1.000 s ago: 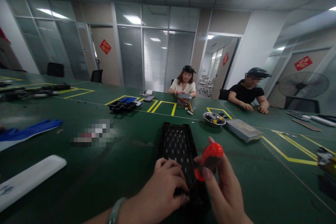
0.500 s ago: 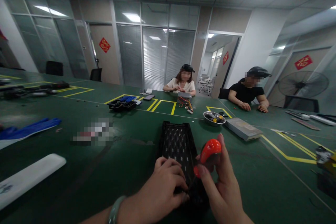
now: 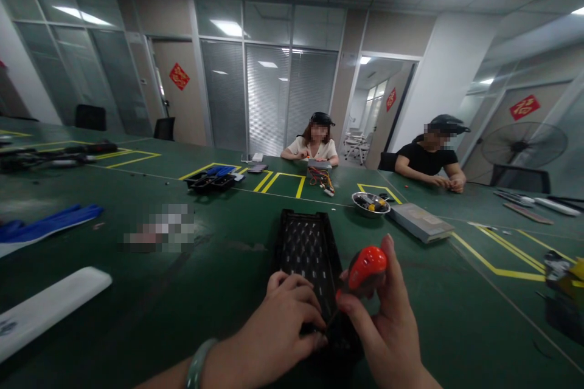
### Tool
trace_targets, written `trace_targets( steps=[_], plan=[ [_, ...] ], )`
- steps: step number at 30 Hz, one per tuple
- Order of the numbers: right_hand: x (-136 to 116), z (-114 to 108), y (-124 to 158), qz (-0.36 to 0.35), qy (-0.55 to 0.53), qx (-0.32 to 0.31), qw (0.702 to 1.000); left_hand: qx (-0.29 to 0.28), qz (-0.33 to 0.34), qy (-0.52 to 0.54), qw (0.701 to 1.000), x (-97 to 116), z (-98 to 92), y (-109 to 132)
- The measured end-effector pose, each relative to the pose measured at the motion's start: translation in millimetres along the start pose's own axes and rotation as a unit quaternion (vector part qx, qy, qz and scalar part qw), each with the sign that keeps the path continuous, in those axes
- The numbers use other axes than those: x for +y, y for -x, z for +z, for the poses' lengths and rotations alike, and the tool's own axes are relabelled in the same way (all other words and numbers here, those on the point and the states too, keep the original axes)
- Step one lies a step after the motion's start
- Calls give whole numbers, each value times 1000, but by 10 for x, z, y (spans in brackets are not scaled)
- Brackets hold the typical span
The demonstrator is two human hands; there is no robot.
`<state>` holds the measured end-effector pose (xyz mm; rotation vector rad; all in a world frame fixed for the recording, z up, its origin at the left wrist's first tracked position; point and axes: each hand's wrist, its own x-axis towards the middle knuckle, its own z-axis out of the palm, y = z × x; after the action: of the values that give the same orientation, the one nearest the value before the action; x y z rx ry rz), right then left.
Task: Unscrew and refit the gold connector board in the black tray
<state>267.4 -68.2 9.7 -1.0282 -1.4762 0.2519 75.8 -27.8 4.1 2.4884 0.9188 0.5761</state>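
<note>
A long black perforated panel [image 3: 308, 249] lies on the green table [image 3: 182, 292] straight ahead of me. My left hand [image 3: 283, 322] rests on its near end, fingers curled and pressing down on it. My right hand [image 3: 383, 322] is closed round a screwdriver with a red and black handle [image 3: 365, 264]. The tool slants down to the left, and its tip meets the panel beside my left fingertips. A pale bracelet shows on my left wrist.
Two people sit at the far side of the table. Near them are a metal bowl [image 3: 370, 203], a grey flat box [image 3: 420, 222], coloured wires [image 3: 322, 181] and a black tray [image 3: 212, 181]. A blue glove [image 3: 50, 223] and a white slab [image 3: 45, 307] lie left; a fan [image 3: 524, 146] stands right.
The red handle has tipped slightly lower and to the left, toward my left fingers. My left hand stays on the panel. The view has shifted a little.
</note>
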Motion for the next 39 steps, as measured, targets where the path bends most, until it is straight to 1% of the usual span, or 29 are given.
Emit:
trace_targets(
  steps=[3, 8, 14, 19, 22, 25, 28, 30, 35, 39],
  plan=[
    [-60, 14, -33, 12, -9, -3, 1000, -1, 1, 2, 1000, -3, -3, -7],
    [-110, -11, -49, -1, -42, -12, 999, -1, 1, 4, 1000, 14, -14, -16],
    [-99, -53, -46, -9, 30, -30, 999, 7, 7, 8, 1000, -10, -5, 0],
    [-77, -32, -33, 10, 5, -13, 1000, 2, 17, 1, 1000, -50, 17, -3],
    [-55, -28, -13, 28, -29, 24, 999, 4, 15, 1, 1000, -49, 21, -4],
    [-72, -24, -20, 25, -79, 97, 992, 0, 15, 7, 1000, -41, 14, 2],
    [-121, -7, -59, 16, -125, 177, 976, -3, 19, 8, 1000, -42, 5, 7],
    [-147, 4, -90, 21, -136, 210, 968, -3, 21, 5, 1000, -47, 1, 7],
    [-148, 4, -145, 22, -96, 239, 966, -7, 30, 7, 999, -71, 1, -5],
    [-132, -22, -178, 23, -111, 242, 963, -5, 28, 17, 999, -77, 2, -9]
  ],
)
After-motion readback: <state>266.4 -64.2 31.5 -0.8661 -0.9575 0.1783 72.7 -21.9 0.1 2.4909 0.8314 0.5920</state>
